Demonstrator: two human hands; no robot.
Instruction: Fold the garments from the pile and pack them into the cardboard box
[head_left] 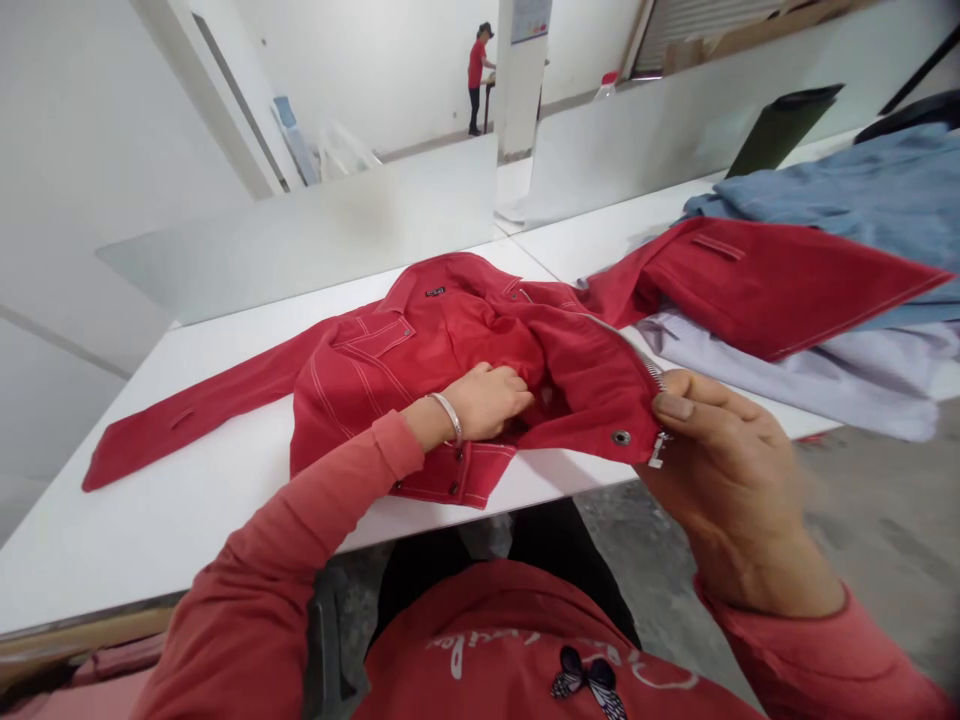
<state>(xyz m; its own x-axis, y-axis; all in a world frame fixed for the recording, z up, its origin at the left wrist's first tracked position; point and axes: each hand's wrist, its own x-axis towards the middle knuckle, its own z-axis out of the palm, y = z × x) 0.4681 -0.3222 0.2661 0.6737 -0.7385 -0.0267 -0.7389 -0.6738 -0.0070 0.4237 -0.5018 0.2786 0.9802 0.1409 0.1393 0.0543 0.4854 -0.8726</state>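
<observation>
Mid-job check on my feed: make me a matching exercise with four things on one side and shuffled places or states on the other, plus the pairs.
Things
1. Right hand
2. Left hand
3. Bracelet
4. Light blue clothes

Places or states
A. Around the left wrist
B. Partly beneath the red sleeve
C. Pinching the zipper edge
D. Curled, against the open inside of the jacket

Pairs: 1-C, 2-D, 3-A, 4-B

Jacket (pixel 480 330) red, white-stitched; zip teeth (pixel 646 362) silver. Table (pixel 210 500) white. Right: light blue garments (pixel 847 190), pale lilac garment (pixel 810 385) nearer; far right, dark green container (pixel 780 130). Near: person's top (pixel 517 610) red, white-lettered, black-and-white butterfly (pixel 574 675); trousers (pixel 570 560) black.
</observation>
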